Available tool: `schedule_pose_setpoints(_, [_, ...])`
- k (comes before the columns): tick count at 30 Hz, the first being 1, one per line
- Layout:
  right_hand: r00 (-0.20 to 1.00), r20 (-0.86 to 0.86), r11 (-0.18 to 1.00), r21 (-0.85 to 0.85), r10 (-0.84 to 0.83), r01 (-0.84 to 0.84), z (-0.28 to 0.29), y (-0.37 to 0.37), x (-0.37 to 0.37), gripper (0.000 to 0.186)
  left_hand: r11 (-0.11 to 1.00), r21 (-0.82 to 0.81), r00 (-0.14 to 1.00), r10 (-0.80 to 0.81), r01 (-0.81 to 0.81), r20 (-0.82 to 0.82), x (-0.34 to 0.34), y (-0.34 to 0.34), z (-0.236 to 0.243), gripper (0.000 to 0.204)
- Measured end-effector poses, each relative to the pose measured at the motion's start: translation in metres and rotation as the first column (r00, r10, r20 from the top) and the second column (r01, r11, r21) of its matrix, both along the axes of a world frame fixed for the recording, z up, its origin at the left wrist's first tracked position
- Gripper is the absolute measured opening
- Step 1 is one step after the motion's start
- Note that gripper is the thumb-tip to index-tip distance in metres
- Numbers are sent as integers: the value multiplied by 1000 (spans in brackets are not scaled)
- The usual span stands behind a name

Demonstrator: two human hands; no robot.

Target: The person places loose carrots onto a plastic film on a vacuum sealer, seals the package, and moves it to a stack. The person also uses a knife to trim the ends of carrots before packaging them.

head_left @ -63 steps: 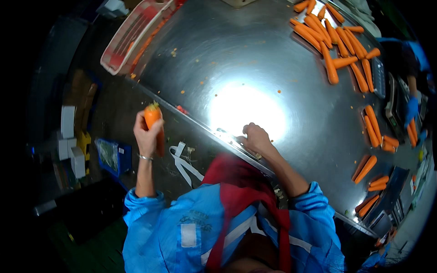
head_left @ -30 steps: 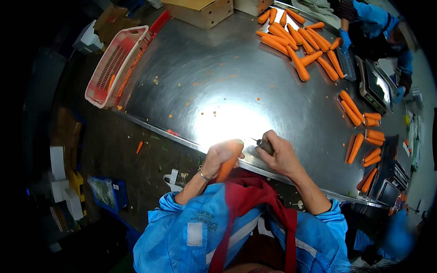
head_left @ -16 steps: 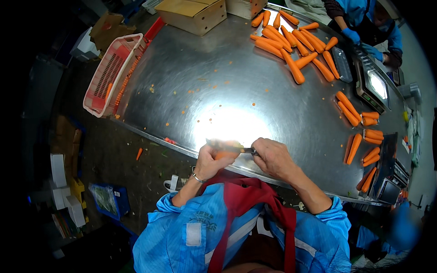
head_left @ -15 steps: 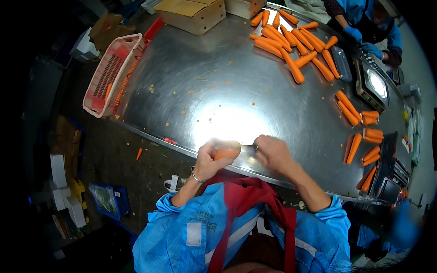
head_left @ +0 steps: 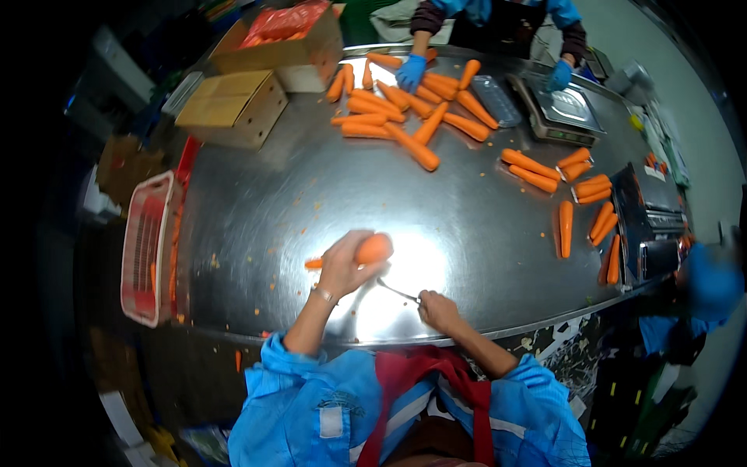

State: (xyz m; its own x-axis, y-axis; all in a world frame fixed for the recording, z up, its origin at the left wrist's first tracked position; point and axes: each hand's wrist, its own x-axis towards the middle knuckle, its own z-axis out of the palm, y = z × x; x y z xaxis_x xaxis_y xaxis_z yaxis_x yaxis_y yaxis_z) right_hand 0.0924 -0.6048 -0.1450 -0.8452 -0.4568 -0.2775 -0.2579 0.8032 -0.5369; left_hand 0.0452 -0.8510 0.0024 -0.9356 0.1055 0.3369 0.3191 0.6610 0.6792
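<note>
Over the steel table, my left hand (head_left: 341,266) is wrapped round a carrot (head_left: 375,248). Its thick end faces right and the thin tip sticks out on the left of the hand. My right hand (head_left: 440,311) is closed on the handle end of a small, thin knife (head_left: 399,291). The knife slants up and left, its far end just below the carrot and the left fingers; I cannot tell whether they touch. A metal bracelet circles my left wrist.
Loose carrots (head_left: 412,144) lie piled at the far side, near a co-worker's gloved hand (head_left: 411,74). Packed carrots (head_left: 531,167), a scale (head_left: 556,109) and a dark machine (head_left: 650,226) stand right. A pink crate (head_left: 148,249) is left, a cardboard box (head_left: 233,109) behind it.
My view has shifted toward the far side. My hands have moved outward over the table, and the knife has come away from the carrot's end. The co-worker's hand now reaches into the carrot pile.
</note>
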Motion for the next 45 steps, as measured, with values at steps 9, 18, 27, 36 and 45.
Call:
schedule_pose_setpoints(9, [954, -181, 967, -133, -240, 218, 13, 28, 34, 16, 896, -411, 925, -286, 167, -248, -281, 48, -34, 50])
schedule_pose_setpoints(18, [954, -28, 944, -150, -300, 293, 24, 53, 24, 28, 881, -250, 916, -379, 401, 136, -246, 108, -119, 49])
schedule_pose_setpoints(27, [654, 303, 322, -682, -693, 657, 154, 219, 58, 33, 784, 195, 730, -621, 590, 285, -188, 307, -112, 48])
schedule_pose_setpoints(36, [966, -175, 219, -967, -190, -132, 383, 409, 143, 36, 826, 250, 780, -561, 506, 276, -174, 540, -145, 61])
schedule_pose_setpoints(45, [997, -73, 283, -957, -34, -60, 357, 563, 112, 28, 978, -98, 948, -149, 183, 282, -185, 650, -133, 73])
